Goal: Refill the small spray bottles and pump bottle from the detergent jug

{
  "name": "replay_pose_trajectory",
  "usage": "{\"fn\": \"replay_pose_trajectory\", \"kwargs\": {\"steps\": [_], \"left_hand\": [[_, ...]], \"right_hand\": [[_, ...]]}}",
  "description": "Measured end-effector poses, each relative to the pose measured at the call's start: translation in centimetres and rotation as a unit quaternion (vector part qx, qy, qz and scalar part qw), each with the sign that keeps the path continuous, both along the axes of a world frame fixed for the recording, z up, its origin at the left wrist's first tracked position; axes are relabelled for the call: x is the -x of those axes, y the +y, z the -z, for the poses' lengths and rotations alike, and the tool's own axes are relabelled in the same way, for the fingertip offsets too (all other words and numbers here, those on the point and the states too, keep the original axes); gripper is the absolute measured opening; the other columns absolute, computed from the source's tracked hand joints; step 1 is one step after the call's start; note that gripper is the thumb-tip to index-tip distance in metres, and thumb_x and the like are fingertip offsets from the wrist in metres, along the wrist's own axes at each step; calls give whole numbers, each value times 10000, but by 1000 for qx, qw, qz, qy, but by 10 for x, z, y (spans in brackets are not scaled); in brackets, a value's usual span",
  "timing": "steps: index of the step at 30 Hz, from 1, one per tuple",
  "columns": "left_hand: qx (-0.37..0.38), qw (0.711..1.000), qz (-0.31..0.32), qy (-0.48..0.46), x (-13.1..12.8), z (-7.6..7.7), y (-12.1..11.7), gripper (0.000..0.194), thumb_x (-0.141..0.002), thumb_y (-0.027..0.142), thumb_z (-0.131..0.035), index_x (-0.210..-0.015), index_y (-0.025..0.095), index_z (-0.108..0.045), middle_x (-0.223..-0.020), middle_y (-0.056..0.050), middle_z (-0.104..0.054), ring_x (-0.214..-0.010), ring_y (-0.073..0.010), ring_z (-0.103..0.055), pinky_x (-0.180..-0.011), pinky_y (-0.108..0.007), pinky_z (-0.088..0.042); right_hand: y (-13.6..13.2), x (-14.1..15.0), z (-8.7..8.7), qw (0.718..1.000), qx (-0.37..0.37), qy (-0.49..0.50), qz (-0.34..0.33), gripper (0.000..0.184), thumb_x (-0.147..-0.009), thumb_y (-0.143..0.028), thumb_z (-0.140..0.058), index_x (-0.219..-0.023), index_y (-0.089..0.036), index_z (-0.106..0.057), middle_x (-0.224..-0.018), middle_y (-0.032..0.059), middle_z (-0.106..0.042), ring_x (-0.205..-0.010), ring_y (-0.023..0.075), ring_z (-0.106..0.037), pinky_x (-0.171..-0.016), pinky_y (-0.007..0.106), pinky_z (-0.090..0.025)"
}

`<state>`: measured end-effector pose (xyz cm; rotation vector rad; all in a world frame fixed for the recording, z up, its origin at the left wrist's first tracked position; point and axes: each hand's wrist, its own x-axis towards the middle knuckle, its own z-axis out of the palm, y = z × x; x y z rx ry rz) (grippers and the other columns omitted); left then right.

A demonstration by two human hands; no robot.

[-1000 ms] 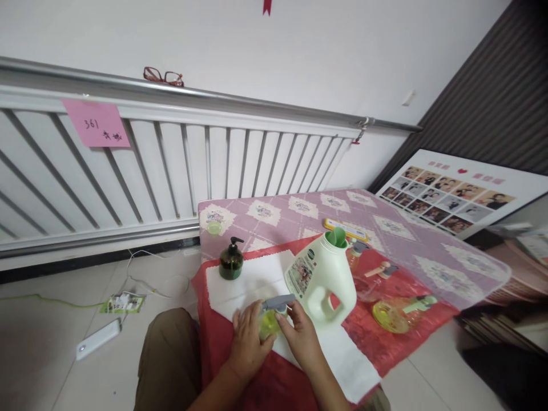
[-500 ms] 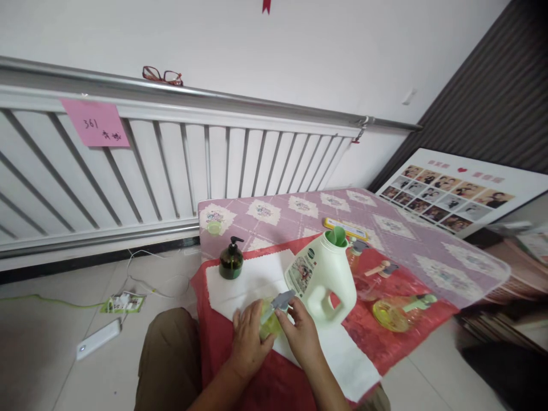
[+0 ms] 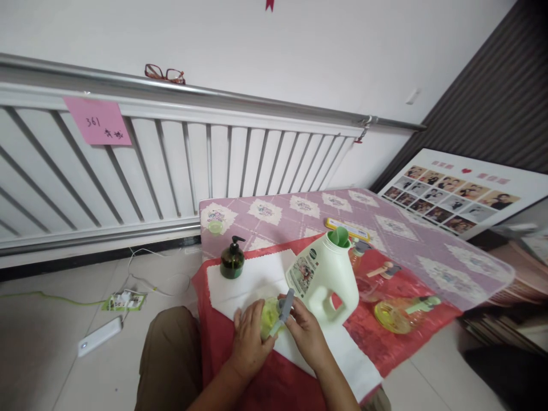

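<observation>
Over the white cloth [image 3: 257, 279], my left hand [image 3: 249, 337] is wrapped round a small clear spray bottle [image 3: 268, 317] with yellowish liquid in it. My right hand [image 3: 305, 328] grips the bottle's grey and pale green spray head [image 3: 286, 307] at the top; some of its fingers are hidden behind the head. Just beyond my right hand stands a large pale green jug [image 3: 327, 274], its mouth uncapped with a green spout inside. A dark green pump bottle [image 3: 232, 260] stands upright at the cloth's far left.
On the red cloth [image 3: 368, 337] to the right lie more spray bottles, one with yellow liquid [image 3: 391, 317]. A yellow box [image 3: 347, 229] and a small green cap [image 3: 215, 227] rest on the patterned tablecloth [image 3: 299, 206]. A white radiator [image 3: 171, 165] runs behind.
The spray head has turned, from pointing sideways to slanting toward me, with my right fingers moving round it. My left hand keeps its hold on the bottle.
</observation>
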<state>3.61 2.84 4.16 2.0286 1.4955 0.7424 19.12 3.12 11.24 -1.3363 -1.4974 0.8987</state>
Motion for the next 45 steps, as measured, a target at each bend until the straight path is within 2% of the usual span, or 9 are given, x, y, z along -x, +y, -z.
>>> {"fn": "replay_pose_trajectory", "kwargs": {"steps": [7,14,17,26,32,40,45], "left_hand": [[-4,1000,1,-4,0,0,0,684,-760,268,-536,-1388,181,-279,-1406,-112,-454,-1316,-247,-377,-1135,-536,-133],[19,1000,10,-15,1,-7,1,721,-730,260,-566,-1387,172,-283,-1420,-113,-437,-1327,-252,-358,-1137,-549,-120],[22,1000,7,-17,2,-10,1,712,-733,259,-565,-1384,175,-290,-1416,-116,-443,-1322,-254,-366,-1138,-546,-124],[26,999,4,-26,2,-10,2,724,-726,281,-586,-1383,195,-296,-1401,-107,-461,-1303,-260,-388,-1138,-548,-136],[31,999,5,-31,2,-11,3,715,-723,275,-580,-1379,198,-308,-1400,-107,-462,-1302,-262,-388,-1134,-555,-137],[30,999,4,-23,3,-13,2,700,-733,278,-573,-1377,192,-314,-1394,-107,-470,-1302,-261,-394,-1137,-536,-140],[24,999,6,-27,3,-12,2,702,-730,286,-590,-1371,190,-322,-1389,-115,-474,-1296,-270,-398,-1134,-546,-136]], "right_hand": [[2,-3,-5,999,11,13,-33,331,-834,-341,-592,-1154,-257,-607,-1118,83,-656,-1062,253,-613,-876,379,-520],[6,2,-16,1000,2,-20,5,222,-761,-208,-622,-976,-255,-650,-986,37,-574,-937,205,-603,-853,350,-514],[6,3,-17,999,1,-29,14,261,-751,-175,-605,-996,-255,-640,-989,35,-562,-899,193,-604,-834,344,-514],[7,-5,-14,1000,-3,-14,20,299,-731,-292,-667,-1025,-249,-640,-986,57,-630,-910,214,-634,-782,321,-544],[7,-6,-19,1000,4,-23,11,285,-734,-366,-689,-998,-260,-673,-1044,76,-649,-954,242,-638,-839,362,-536],[8,-3,-22,998,8,-63,-7,246,-741,-303,-669,-984,-270,-679,-1022,64,-640,-947,231,-629,-833,358,-531],[7,-2,-20,996,-2,-94,13,269,-726,-235,-644,-992,-269,-673,-998,43,-653,-927,218,-629,-786,337,-536]]}}
